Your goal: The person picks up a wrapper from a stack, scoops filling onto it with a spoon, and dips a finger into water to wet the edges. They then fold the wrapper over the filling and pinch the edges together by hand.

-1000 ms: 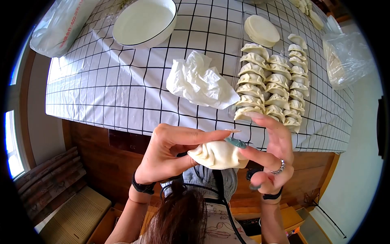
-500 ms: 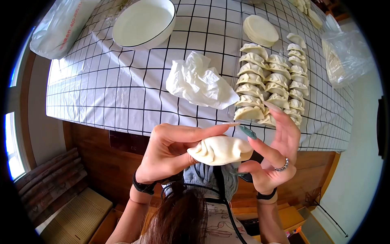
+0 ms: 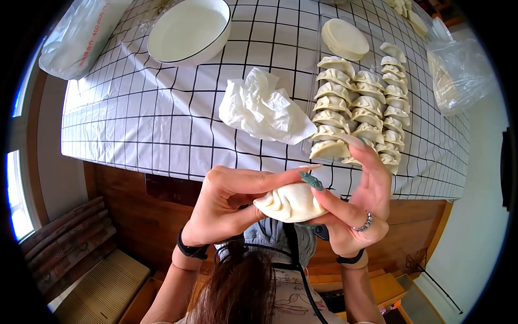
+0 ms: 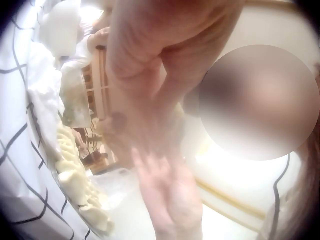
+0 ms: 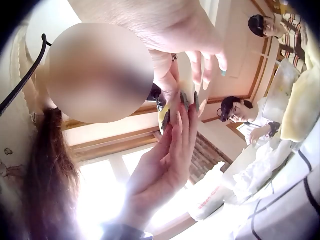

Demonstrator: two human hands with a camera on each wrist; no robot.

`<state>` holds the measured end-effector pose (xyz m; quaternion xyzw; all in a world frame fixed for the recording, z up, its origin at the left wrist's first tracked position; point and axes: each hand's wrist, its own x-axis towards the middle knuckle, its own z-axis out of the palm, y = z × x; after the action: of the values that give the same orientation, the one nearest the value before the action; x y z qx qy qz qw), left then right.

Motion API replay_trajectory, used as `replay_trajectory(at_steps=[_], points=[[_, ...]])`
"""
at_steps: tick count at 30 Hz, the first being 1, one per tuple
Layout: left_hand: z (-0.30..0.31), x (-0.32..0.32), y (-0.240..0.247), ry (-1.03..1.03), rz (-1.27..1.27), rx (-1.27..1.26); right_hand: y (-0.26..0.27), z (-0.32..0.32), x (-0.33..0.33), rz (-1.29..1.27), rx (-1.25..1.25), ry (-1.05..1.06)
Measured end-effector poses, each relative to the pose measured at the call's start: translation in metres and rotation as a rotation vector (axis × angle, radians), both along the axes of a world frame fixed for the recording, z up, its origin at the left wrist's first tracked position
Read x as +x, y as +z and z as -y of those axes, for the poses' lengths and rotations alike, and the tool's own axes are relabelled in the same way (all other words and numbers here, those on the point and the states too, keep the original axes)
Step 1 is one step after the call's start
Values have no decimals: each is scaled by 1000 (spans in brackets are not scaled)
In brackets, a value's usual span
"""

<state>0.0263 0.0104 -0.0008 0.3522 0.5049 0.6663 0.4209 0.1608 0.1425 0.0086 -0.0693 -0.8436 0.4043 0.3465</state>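
Observation:
A pleated dumpling is held over the near table edge, between both hands. My left hand pinches its left end, where several folds show, with the thumb below and the index finger along the top. At the right end, my right hand pinches the dough between index finger and thumb; its other fingers are spread upward. In the left wrist view the left hand hides the dumpling. Just beyond the right fingertips, finished dumplings stand in three rows on a clear tray.
A stack of round wrappers lies behind the rows. Left of them are a crumpled white tissue and a white bowl. Plastic bags stand at both sides. Two other people appear across the table in the right wrist view.
The right thumb and index finger came off the dumpling's right end, opened apart, then closed on it again. The left hand has kept its pinch throughout.

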Motion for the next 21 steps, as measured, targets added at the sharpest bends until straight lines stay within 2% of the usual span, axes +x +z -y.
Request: replay_trajectory(at_steps=[7, 9, 13, 16, 18, 21], points=[[-2, -2, 6, -33, -19, -74, -1, -6, -7, -32, 14, 49], [-2, -2, 6, -35, -23, -73, -1, -7, -9, -20, -77, 90], [-1, -4, 7, -50, -22, -92, -2, -10, -8, -18, -73, 108], [-2, -4, 10, -73, -35, -120, -2, -11, -8, -3, -32, 117], [-2, -4, 10, -77, -35, -131, -4, -13, -7, -35, 109, 106], [-2, -2, 6, -76, 1, -122, -1, -14, -7, 0, 192, 109]])
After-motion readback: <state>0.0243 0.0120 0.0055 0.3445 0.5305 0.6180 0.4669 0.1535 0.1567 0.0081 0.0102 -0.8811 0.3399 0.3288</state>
